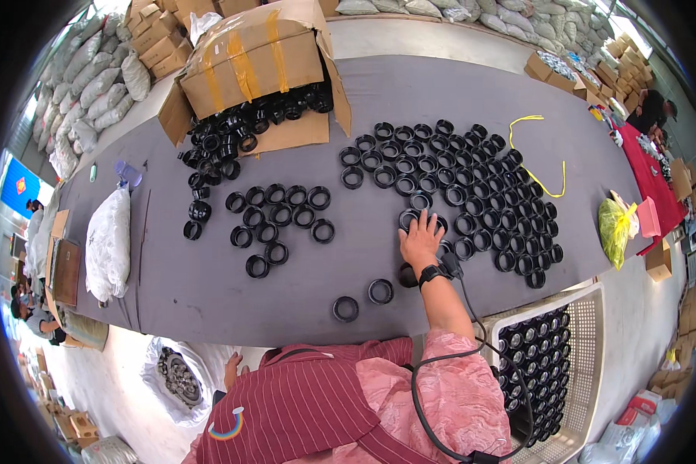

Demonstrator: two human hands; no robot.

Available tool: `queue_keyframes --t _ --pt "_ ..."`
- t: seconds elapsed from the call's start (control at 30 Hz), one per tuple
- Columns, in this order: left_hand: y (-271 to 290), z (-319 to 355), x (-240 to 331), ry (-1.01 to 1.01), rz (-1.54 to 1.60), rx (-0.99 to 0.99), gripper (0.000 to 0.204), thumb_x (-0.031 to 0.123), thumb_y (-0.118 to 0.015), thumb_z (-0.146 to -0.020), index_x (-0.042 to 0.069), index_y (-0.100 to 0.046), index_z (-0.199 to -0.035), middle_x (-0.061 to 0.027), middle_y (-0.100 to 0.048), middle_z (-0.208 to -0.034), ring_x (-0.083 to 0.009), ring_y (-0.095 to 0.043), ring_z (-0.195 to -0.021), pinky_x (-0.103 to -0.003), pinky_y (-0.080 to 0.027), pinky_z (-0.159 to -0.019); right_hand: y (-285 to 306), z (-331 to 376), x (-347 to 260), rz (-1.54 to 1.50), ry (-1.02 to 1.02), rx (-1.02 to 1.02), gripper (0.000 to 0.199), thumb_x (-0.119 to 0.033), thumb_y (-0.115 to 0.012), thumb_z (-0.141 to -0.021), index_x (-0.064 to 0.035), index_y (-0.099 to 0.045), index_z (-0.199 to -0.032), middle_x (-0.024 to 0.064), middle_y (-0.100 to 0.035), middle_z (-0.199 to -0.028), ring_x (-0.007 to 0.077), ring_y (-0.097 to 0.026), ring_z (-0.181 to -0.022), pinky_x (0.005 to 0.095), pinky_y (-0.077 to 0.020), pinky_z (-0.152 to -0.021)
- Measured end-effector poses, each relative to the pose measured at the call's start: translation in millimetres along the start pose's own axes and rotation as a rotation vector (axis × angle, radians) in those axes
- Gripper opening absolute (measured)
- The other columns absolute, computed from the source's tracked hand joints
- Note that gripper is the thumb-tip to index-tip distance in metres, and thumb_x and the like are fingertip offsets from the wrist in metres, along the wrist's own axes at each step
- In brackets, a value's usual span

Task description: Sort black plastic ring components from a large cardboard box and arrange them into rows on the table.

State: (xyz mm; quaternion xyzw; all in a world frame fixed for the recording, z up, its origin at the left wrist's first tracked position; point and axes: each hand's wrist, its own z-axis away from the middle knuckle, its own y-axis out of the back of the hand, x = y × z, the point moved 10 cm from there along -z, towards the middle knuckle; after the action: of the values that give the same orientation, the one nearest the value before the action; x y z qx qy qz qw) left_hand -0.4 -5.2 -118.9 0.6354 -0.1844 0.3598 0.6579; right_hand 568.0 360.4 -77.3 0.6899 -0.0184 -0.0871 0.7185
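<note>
My right hand [420,241] reaches over the grey table, its fingers stretched out and resting on black plastic rings [407,220] at the near left edge of a big cluster. A black watch and a cable are at that wrist. Another ring [407,274] lies partly hidden beside the wrist. Two loose rings [380,291] sit near the table's front edge. Low at my left side, below the table edge, my left hand [232,369] hangs beside a white sack of dark metal parts [179,377]. It is small and partly covered, so its fingers are unclear.
A tipped cardboard box [251,66] spills black rings at the back left. A smaller ring group [278,215] lies left of centre. A plastic crate [589,363] of rings stands at the lower right. Yellow strapping [540,182] and a white bag [109,243] lie on the table.
</note>
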Motion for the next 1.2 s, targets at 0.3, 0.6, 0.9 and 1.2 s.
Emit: queue_keyframes --t 0.3,0.6,0.9,1.2 --pt "-20.7 3.0 3.2 0.017 -0.039 -0.018 0.043 0.029 -0.063 -0.090 0.005 -0.059 -0.127 -0.0219 -0.053 -0.138 -0.0360 -0.050 -0.130 -0.043 -0.038 -0.110 2.5 -13.5 40.7 -0.084 -0.146 0.081 0.054 -0.044 -0.056 -0.093 -0.0036 -0.060 -0.128 0.0208 -0.033 -0.155 0.0399 -0.025 -0.145 0.0590 -0.0209 -0.113" --pt "-35.4 -6.5 -16.2 0.098 0.071 -0.038 0.039 0.026 -0.062 -0.092 0.005 -0.060 -0.124 -0.0230 -0.055 -0.135 -0.0364 -0.052 -0.128 -0.043 -0.039 -0.109 23.0 -18.5 47.4 -0.208 -0.284 0.156 0.046 -0.032 -0.068 -0.088 -0.0036 -0.057 -0.122 0.0192 -0.038 -0.151 0.0370 -0.031 -0.142 0.0558 -0.0244 -0.112" --pt "-46.9 -28.6 -23.8 0.100 0.032 -0.127 0.035 0.026 -0.063 -0.092 0.004 -0.065 -0.119 -0.0225 -0.059 -0.130 -0.0365 -0.055 -0.123 -0.042 -0.042 -0.106 13.9 -30.2 86.9 -0.223 -0.394 0.250 0.041 -0.017 -0.066 -0.086 -0.0056 -0.053 -0.123 0.0166 -0.043 -0.147 0.0338 -0.035 -0.140 0.0535 -0.0294 -0.108" --pt "-50.7 -30.0 -100.0 0.167 0.046 -0.109 0.028 0.017 -0.063 -0.092 0.005 -0.066 -0.118 -0.0205 -0.062 -0.125 -0.0333 -0.058 -0.121 -0.040 -0.045 -0.104 27.1 -26.9 93.6 -0.270 -0.269 0.424 0.043 -0.015 -0.058 -0.090 -0.0048 -0.049 -0.131 0.0162 -0.039 -0.152 0.0331 -0.031 -0.144 0.0542 -0.0295 -0.109"
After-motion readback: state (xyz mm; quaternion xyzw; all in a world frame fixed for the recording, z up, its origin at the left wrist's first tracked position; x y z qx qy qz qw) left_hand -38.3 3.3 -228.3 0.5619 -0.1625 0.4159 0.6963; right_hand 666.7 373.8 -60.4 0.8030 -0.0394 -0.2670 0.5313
